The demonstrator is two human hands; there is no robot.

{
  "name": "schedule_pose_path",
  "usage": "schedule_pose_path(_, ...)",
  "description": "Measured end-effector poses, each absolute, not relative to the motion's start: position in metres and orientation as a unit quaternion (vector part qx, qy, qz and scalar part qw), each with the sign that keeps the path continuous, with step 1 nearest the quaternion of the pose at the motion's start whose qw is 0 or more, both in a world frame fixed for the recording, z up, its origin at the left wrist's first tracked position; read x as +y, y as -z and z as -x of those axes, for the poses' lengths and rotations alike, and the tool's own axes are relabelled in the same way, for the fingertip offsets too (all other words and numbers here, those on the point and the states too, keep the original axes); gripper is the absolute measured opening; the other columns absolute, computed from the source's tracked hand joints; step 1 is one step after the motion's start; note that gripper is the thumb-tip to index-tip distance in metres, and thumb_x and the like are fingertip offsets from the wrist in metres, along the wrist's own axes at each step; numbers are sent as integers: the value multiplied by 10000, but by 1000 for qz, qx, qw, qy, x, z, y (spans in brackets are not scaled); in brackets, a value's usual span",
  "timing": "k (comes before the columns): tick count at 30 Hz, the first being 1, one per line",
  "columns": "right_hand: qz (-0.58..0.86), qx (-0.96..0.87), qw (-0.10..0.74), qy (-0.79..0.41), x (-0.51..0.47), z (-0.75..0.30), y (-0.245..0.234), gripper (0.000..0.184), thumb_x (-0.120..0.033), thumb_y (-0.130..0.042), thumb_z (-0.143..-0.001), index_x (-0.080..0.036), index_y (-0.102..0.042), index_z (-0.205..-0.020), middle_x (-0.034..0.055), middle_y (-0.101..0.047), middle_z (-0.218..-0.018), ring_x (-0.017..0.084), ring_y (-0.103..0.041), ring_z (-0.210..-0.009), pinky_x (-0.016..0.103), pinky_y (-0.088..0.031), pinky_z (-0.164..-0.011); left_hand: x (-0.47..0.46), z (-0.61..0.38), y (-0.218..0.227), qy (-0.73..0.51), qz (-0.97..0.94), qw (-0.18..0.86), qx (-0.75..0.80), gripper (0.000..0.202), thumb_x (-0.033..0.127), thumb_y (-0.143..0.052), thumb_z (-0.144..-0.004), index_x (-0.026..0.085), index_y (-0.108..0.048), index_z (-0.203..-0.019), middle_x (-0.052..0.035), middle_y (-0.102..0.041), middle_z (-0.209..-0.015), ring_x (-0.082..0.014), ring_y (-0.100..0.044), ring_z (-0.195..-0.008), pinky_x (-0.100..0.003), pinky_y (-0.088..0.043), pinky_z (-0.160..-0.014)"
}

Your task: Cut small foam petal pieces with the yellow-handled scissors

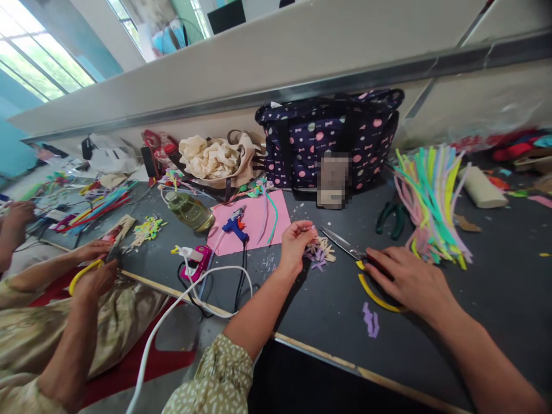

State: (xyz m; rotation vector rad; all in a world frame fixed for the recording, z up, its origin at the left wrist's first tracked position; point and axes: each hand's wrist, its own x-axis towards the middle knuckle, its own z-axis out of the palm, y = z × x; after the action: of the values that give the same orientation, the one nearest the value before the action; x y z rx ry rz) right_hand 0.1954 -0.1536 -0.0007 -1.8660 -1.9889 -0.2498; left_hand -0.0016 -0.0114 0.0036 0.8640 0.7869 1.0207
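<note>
My left hand (297, 244) is closed in a pinch just above a small pile of cut lilac and cream strips (319, 253); what its fingertips hold, if anything, is too small to make out. My right hand (407, 279) lies with its fingers stretched over the yellow-edged handles of a pair of scissors (345, 244). Those scissors rest on the dark table, blades pointing toward the pile and slightly parted. Below them are a few loose lilac pieces (370, 319). A thick bundle of pastel fuzzy stems (433, 201) stands beyond my right hand.
Green-handled pliers (390, 220), a phone (332, 183) and a patterned bag (297, 144) are behind my hands. Leftward are a blue glue gun (235, 224) on pink paper (280, 215), a bottle (190, 211), and a power strip (196, 263) with a white cable. A co-worker's hands (97, 270) hold scissors.
</note>
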Motion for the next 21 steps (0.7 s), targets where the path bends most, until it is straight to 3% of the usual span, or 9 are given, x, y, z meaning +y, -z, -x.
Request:
schedule_pose_path(5,681,-717,105,103,-115,-190,-13,499,-443,-372,-897,-226,-450,-1340,96,-624,-897,220,-549,-847,272,-309,-506,-13,2,-5,-451,-386,723,354,314,303,-771,-571,156,-650,-820,0,-594,-720,-90,-561,-631,-241,-482,-625)
schedule_pose_path(10,700,-705,37,110,-61,-188,-13,561,-479,-263,-917,-240,-305,-1423,111,-598,-943,242,-515,-898,275,-333,-542,-12,2,-6,-449,-365,730,363,335,320,-789,-538,145,-645,-784,3,-595,-704,-79,-549,-603,-237,-470,-619)
schedule_pose_path(21,727,-676,-4,121,-29,-196,-2,553,-497,-209,-920,-259,-310,-1409,122,-581,-951,261,-502,-903,281,-320,-567,-7,3,-5,-453,-358,736,353,291,300,-769,-568,149,-650,-788,6,-583,-701,-73,-530,-595,-227,-466,-591)
